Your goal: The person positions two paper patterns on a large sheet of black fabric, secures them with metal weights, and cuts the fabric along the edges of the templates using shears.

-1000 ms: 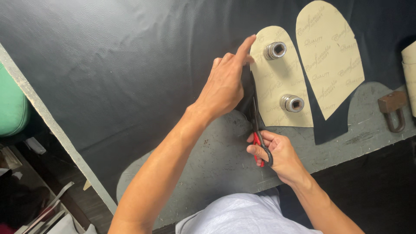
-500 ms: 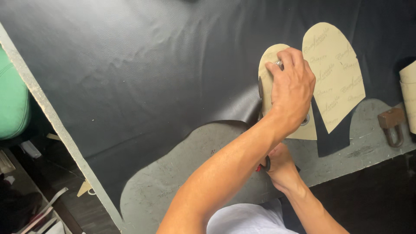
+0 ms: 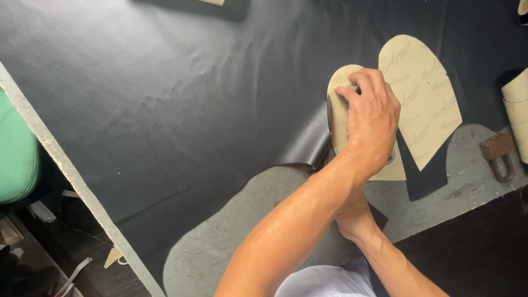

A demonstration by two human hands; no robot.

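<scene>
Big sheet of black faux leather [image 3: 165, 99] covers most of the grey, scuffed counter [image 3: 231, 247]; its lower edge is cut in curves w/ one flap curled up just left of the left forearm. A strip of bare counter shows along the bottom and right.

Two tan card patterns w/ rounded tops lie on the leather. The larger tan card pattern [image 3: 426, 93] sits free at right, pointed end down. The smaller tan card pattern [image 3: 341, 110] is just beside it on the left, mostly under the left hand [image 3: 374, 124].

Left hand is palm down on the smaller pattern, fingers curled and pressed onto a small metal weight [image 3: 355, 88], only a sliver of which shows at the fingertips. Right hand [image 3: 355, 217] is tucked under the left forearm near the cut edge; wrist visible, fingers hidden, so can't tell its grip.

Brown metal padlock-shaped piece [image 3: 498, 154] rests on bare counter at far right, well apart from both hands. Green seat [image 3: 16, 154] at the left edge, off the counter.
</scene>
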